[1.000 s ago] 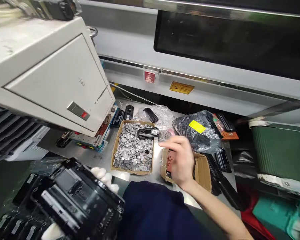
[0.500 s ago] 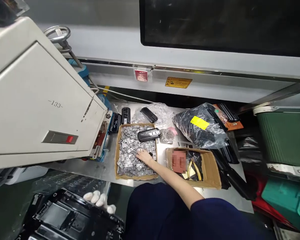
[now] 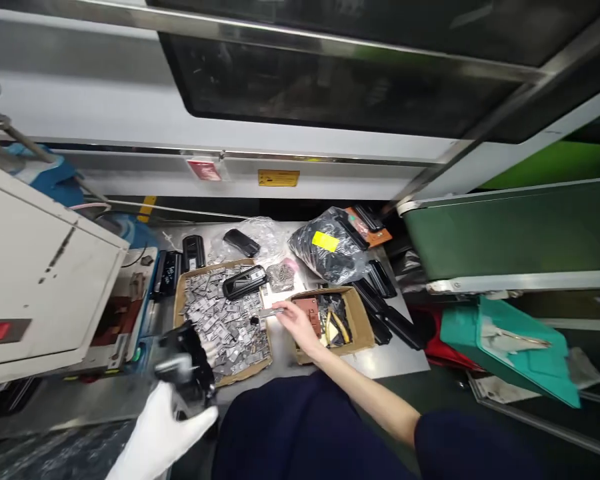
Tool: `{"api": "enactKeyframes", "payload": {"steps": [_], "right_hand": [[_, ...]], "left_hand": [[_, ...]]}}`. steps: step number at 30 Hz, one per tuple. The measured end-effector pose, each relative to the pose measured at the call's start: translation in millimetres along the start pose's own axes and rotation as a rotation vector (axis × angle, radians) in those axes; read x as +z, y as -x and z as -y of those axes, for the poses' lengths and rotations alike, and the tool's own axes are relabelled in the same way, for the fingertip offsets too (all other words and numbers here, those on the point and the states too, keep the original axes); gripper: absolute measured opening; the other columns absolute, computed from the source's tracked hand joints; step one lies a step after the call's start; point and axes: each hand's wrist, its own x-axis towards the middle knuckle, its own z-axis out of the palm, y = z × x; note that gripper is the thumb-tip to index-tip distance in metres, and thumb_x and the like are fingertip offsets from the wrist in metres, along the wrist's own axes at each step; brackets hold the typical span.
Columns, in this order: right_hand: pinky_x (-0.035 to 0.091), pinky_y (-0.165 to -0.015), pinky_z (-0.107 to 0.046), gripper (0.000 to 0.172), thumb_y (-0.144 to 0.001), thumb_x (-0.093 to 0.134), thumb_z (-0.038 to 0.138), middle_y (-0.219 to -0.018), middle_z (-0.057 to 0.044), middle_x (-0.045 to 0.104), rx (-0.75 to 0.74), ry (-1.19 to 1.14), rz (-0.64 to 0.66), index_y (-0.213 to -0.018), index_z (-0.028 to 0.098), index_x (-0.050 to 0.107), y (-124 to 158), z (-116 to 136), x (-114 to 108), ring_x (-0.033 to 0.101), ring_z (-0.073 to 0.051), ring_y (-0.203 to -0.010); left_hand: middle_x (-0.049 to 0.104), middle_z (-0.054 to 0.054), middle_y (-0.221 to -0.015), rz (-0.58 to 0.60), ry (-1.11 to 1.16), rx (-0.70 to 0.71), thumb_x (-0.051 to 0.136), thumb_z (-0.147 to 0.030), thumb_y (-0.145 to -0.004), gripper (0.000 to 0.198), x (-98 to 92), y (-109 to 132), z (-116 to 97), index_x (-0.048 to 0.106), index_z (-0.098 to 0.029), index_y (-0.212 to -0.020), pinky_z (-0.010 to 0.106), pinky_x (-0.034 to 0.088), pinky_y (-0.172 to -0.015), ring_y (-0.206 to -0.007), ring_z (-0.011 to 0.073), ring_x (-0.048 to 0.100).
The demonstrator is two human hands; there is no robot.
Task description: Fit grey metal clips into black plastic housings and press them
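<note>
My left hand (image 3: 163, 430), in a white glove, grips a black plastic part (image 3: 193, 360) at the lower left; motion blurs the part, and it overlaps the near left of a shallow cardboard box (image 3: 245, 373). Small grey metal clips (image 3: 215, 317) fill that box. My right hand (image 3: 300, 327) is bare and pinches one flat metal clip (image 3: 270, 312) just past the box's right edge. A long black plastic piece (image 3: 245, 283) lies on top of the clips. Beside my right hand, a second cardboard box (image 3: 363, 327) holds pliers (image 3: 337, 327) with yellow handles and a brown-red block (image 3: 307, 313).
A plastic bag of black parts (image 3: 327, 250) with a yellow label lies at the back right. A small clear bag of metal bits (image 3: 281, 275) sits between the boxes. The white machine housing (image 3: 40, 267) borders the left, a teal bin (image 3: 510, 353) the right.
My right hand has come up out of the clips and moved right with one clip. My left hand has raised the black part and turned it. The view has swung right.
</note>
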Motion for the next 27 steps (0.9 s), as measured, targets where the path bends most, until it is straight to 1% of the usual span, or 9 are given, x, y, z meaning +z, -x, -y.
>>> {"api": "enactKeyframes", "payload": {"steps": [2,4,7,9,16,20,22,24,27], "right_hand": [[0.055,-0.099,-0.035,0.023,-0.099,0.050,0.028,-0.120,-0.010,0.071,-0.043,-0.084,-0.120,-0.114,0.020,0.065,19.9,35.2,-48.7,0.067,-0.021,-0.113],[0.056,-0.098,-0.035,0.016,-0.097,0.059,0.026,-0.118,-0.008,0.072,-0.188,-0.130,-0.209,-0.107,0.023,0.071,41.8,73.1,-91.9,0.067,-0.021,-0.113],[0.062,-0.089,-0.030,0.027,-0.093,0.065,0.013,-0.112,-0.007,0.075,-0.547,0.022,-0.180,-0.115,0.027,0.074,73.8,116.7,-136.9,0.072,-0.019,-0.101],[0.062,-0.088,-0.026,0.039,-0.094,0.062,0.008,-0.115,-0.006,0.075,-0.681,0.129,-0.095,-0.127,0.028,0.069,91.3,129.0,-152.4,0.073,-0.017,-0.101],[0.060,-0.092,-0.026,0.040,-0.100,0.052,0.008,-0.117,-0.010,0.071,-0.733,0.234,0.107,-0.137,0.023,0.059,121.2,113.0,-172.1,0.069,-0.015,-0.108],[0.059,-0.092,-0.032,0.036,-0.100,0.045,0.005,-0.116,-0.013,0.071,-0.784,0.495,0.188,-0.132,0.014,0.058,127.2,118.0,-177.7,0.068,-0.020,-0.108],[0.059,-0.090,-0.036,0.035,-0.099,0.042,0.004,-0.115,-0.015,0.071,-0.778,0.637,0.224,-0.129,0.009,0.058,128.5,125.3,-172.8,0.068,-0.022,-0.106],[0.060,-0.085,-0.036,0.033,-0.097,0.042,0.004,-0.113,-0.016,0.072,-0.765,0.722,0.288,-0.124,0.008,0.060,129.5,132.4,-162.1,0.068,-0.023,-0.098],[0.061,-0.079,-0.036,0.032,-0.089,0.049,0.001,-0.108,-0.016,0.072,-0.762,0.831,0.367,-0.117,0.007,0.064,131.4,138.2,-142.2,0.067,-0.024,-0.088]], "left_hand": [[0.065,0.014,-0.130,-0.025,-0.017,0.131,0.069,-0.035,-0.083,0.060,5.0,-7.9,-22.7,0.049,-0.013,-0.135,0.043,0.056,-0.102,-0.120,0.0304,0.064],[0.062,0.009,-0.136,-0.083,-0.076,0.404,0.068,-0.044,-0.084,0.067,6.3,-12.2,-43.2,0.044,-0.024,-0.143,0.043,0.057,-0.102,-0.123,0.0297,0.063],[0.067,0.009,-0.125,-0.172,-0.152,0.790,0.066,-0.040,-0.087,0.051,8.5,-10.0,-65.7,0.051,-0.025,-0.134,0.045,0.057,-0.100,-0.111,0.0282,0.068],[0.068,0.009,-0.121,-0.183,-0.170,0.875,0.068,-0.034,-0.085,0.048,11.2,-2.5,-76.6,0.053,-0.023,-0.130,0.043,0.058,-0.099,-0.108,0.0264,0.068],[0.067,0.001,-0.120,-0.087,-0.139,0.884,0.065,-0.023,-0.084,0.048,26.5,33.7,-109.5,0.052,-0.029,-0.130,0.030,0.056,-0.099,-0.107,0.0170,0.067],[0.067,0.002,-0.105,-0.086,-0.166,0.870,0.063,-0.020,-0.085,0.033,40.9,37.3,-122.2,0.055,-0.026,-0.116,0.034,0.057,-0.087,-0.093,0.0192,0.068],[0.067,0.006,-0.100,-0.157,-0.246,0.895,0.064,-0.021,-0.084,0.031,51.3,34.9,-123.8,0.054,-0.021,-0.113,0.040,0.058,-0.083,-0.089,0.0239,0.068],[0.067,0.013,-0.104,-0.279,-0.359,0.959,0.065,-0.022,-0.081,0.041,63.8,32.0,-122.2,0.052,-0.014,-0.118,0.047,0.059,-0.083,-0.092,0.0306,0.068],[0.067,0.024,-0.111,-0.479,-0.521,1.087,0.055,-0.014,-0.076,0.052,82.7,28.9,-119.1,0.048,-0.002,-0.126,0.053,0.060,-0.085,-0.099,0.0375,0.069]]}}
